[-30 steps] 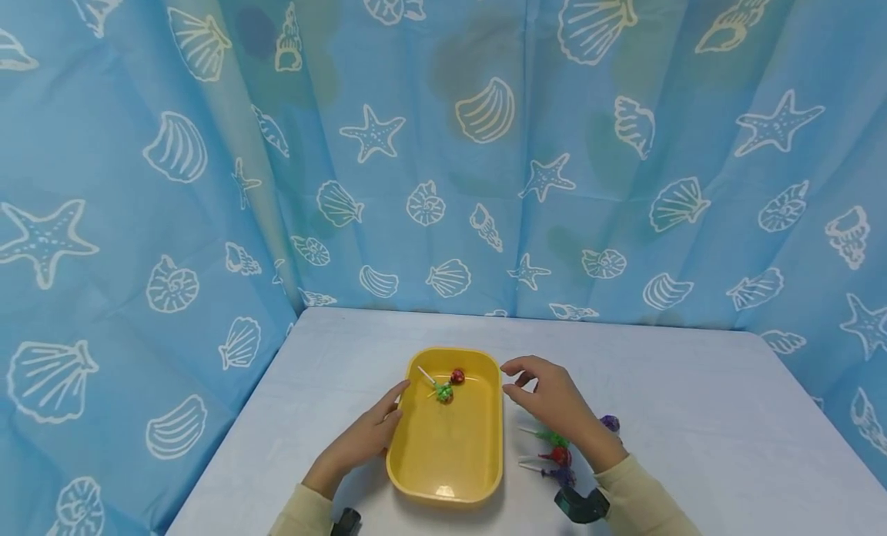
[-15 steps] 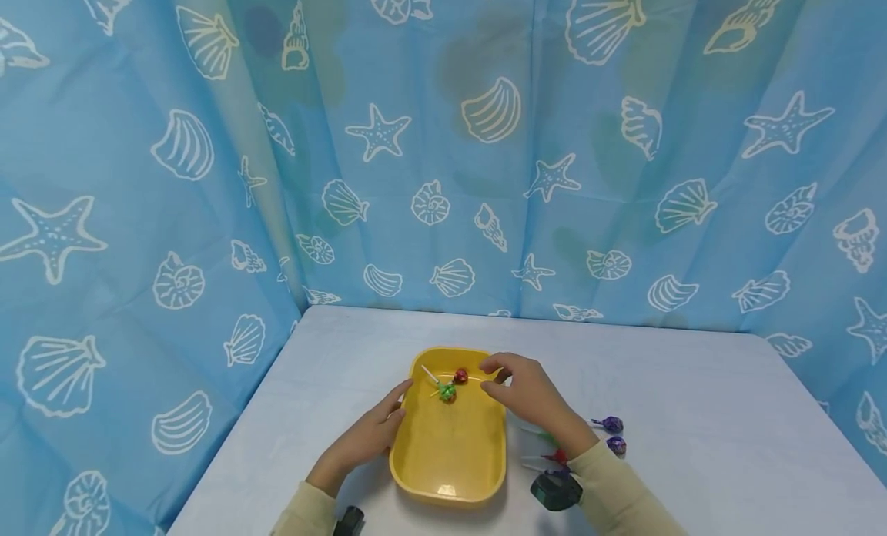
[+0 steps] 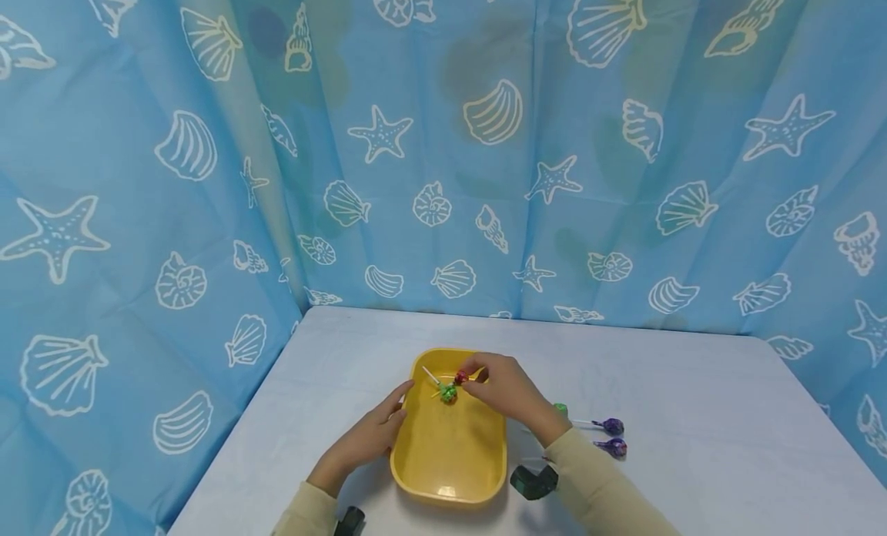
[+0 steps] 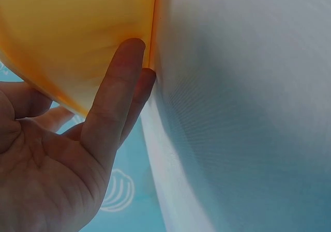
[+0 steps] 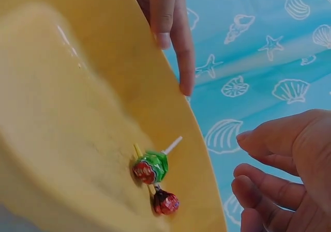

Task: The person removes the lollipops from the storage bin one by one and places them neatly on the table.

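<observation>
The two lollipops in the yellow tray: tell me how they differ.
The green-wrapped lollipop has a green wrapper over a red head; the red-wrapped lollipop is dark red all over. The green-wrapped lollipop lies further from the right hand; the red-wrapped lollipop lies right at its fingertips. Both lie flat and touching in the yellow tray, near its far end.

Bright even light, soft shadows, wide-angle bending at head-view edges, left wrist view blurred close up.
</observation>
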